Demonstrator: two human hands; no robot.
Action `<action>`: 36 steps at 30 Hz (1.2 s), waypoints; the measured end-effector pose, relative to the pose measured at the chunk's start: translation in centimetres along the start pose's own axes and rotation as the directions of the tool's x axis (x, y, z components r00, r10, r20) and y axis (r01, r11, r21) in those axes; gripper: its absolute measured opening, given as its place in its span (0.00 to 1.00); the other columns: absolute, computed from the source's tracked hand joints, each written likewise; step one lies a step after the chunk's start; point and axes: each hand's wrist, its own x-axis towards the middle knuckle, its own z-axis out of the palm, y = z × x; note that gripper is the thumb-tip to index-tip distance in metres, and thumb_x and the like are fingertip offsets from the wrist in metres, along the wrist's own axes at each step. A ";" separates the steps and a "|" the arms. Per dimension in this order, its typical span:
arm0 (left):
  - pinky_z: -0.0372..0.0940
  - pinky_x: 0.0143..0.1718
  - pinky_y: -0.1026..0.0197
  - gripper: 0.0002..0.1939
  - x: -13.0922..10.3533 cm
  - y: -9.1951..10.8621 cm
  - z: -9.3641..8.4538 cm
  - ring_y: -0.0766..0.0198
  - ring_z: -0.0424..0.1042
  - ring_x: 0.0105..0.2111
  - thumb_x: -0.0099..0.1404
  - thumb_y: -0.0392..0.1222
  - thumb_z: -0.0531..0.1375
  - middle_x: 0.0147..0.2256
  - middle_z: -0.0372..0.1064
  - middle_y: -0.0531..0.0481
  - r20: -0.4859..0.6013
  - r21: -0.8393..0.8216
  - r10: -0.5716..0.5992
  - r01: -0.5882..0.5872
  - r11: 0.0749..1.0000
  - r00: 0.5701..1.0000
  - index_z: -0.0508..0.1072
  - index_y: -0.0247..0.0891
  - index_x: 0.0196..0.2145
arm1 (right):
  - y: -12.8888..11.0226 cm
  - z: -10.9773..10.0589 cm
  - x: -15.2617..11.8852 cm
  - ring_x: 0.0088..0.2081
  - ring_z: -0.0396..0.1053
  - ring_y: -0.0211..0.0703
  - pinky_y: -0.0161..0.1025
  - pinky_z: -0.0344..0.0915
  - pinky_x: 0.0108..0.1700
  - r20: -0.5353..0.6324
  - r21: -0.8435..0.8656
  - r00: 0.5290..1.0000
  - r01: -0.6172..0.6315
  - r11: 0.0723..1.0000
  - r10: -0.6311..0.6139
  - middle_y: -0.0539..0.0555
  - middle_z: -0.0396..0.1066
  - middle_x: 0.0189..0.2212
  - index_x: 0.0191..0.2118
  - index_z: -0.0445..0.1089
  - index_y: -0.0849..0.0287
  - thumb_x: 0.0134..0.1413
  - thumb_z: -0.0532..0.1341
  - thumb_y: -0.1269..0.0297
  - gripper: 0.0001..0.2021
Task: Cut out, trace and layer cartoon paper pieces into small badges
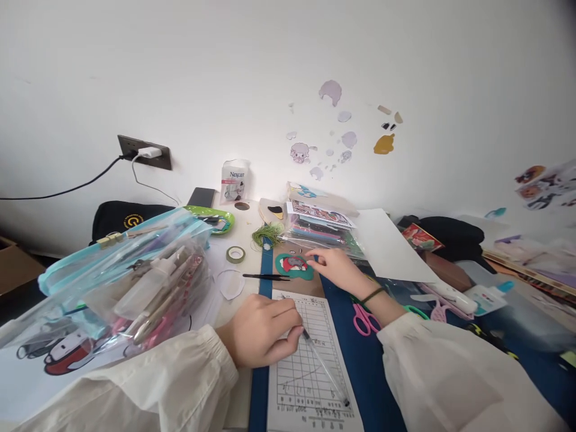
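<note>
Keeping the teal cutout [294, 274] right up front makes sense to me, since it lies flat on a brown sheet [288, 288] between both arms where it's easy to reach. The right hand [335, 267] comes in from the side with its fingertips at the cutout's right edge, but honestly I can't tell if they're pinching it or just touching. The left hand [265, 330] is loosely curled over the printed sheet [290, 387], maybe to steady it. The clear pen [327, 372] slants away from its fingertips, and I can't tell if it's clamped there or just lying alongside. The black tweezers [265, 277] sit just left of the cutout, probably for handy grabbing. Texture-wise it's a fun mix: a glossy, crinkly see-through pouch [166, 282], a smooth ring of tape [236, 255], a stringy green bundle [266, 235], and pink scissors [365, 321] with looped handles by the right wrist. Small flat shapes, including a blobby mustard piece [384, 144], dot the matte white wall [202, 78], guessing that's to keep them off the tabletop [252, 240].
</note>
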 end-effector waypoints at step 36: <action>0.57 0.39 0.56 0.13 0.9 -1.1 0.4 0.61 0.67 0.36 0.73 0.30 0.50 0.34 0.72 0.50 0.393 0.400 0.120 -0.287 0.870 0.912 0.73 0.35 0.36 | -3.0 -0.5 -9.4 0.19 0.61 0.40 0.35 0.51 0.24 0.107 0.027 0.977 -0.187 0.982 0.183 0.45 0.61 0.14 0.41 0.73 0.59 0.56 0.60 0.60 0.11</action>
